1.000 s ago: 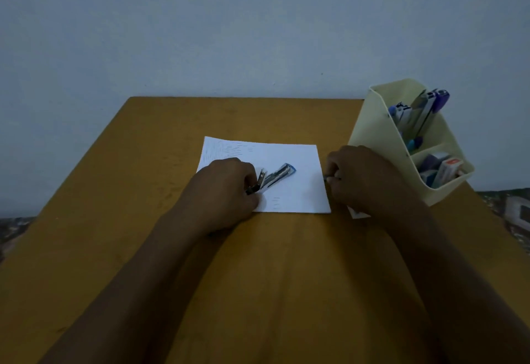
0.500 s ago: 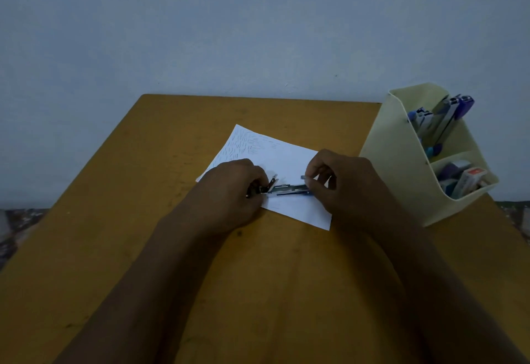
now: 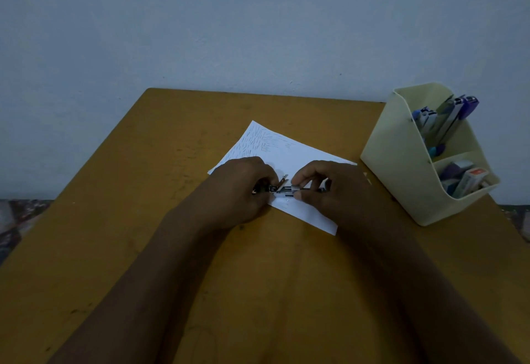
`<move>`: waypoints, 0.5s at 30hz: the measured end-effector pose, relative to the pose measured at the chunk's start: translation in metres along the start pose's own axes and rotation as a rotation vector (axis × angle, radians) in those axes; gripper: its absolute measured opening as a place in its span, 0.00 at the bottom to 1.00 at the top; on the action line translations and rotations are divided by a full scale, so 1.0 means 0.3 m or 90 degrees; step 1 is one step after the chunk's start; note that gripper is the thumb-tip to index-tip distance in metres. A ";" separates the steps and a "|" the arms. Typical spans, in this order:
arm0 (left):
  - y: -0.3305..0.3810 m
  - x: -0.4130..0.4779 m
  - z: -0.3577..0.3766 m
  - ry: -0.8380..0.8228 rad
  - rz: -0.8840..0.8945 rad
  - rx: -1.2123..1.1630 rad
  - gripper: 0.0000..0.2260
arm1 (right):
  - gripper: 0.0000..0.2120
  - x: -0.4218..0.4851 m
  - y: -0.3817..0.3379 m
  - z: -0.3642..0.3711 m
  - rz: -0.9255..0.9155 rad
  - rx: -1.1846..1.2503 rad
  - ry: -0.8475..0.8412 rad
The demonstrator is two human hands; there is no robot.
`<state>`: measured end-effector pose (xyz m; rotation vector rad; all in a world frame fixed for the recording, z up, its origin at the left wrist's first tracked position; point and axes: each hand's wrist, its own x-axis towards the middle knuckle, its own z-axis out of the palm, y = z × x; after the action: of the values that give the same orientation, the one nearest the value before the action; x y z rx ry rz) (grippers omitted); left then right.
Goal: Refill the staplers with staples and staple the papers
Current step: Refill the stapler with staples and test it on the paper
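Note:
A small opened stapler (image 3: 282, 189) lies over the white papers (image 3: 266, 145) in the middle of the brown table (image 3: 143, 191). My left hand (image 3: 238, 188) grips the stapler's rear end, its cover flipped up. My right hand (image 3: 324, 188) pinches a short strip of staples (image 3: 295, 188) against the stapler's open channel. Most of the stapler is hidden under both hands. The papers lie skewed, with handwriting at their far corner.
A cream desk organiser (image 3: 401, 162) stands at the table's right edge, close to my right hand. It holds more staplers (image 3: 447, 119) in the back pocket and small boxes (image 3: 470, 180) in the front pocket. A plain wall rises behind the table.
My right hand came from beside the organiser over to the stapler and now presses a staple strip onto it. The papers turned skewed under the hands. The left hand kept its grip.

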<state>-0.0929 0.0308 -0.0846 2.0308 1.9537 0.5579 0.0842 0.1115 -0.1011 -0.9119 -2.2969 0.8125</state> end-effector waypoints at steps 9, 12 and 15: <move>-0.002 0.002 0.003 -0.003 0.005 0.012 0.10 | 0.07 0.009 0.005 0.003 0.030 -0.009 -0.011; -0.004 0.001 0.004 -0.001 0.007 0.019 0.11 | 0.06 0.009 0.005 0.003 0.036 -0.011 -0.024; -0.006 0.001 0.005 0.000 0.007 0.015 0.11 | 0.06 0.007 0.002 0.002 0.045 -0.013 -0.038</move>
<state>-0.0938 0.0313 -0.0868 2.0566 1.9582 0.5398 0.0828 0.1134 -0.1014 -0.9952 -2.3399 0.8586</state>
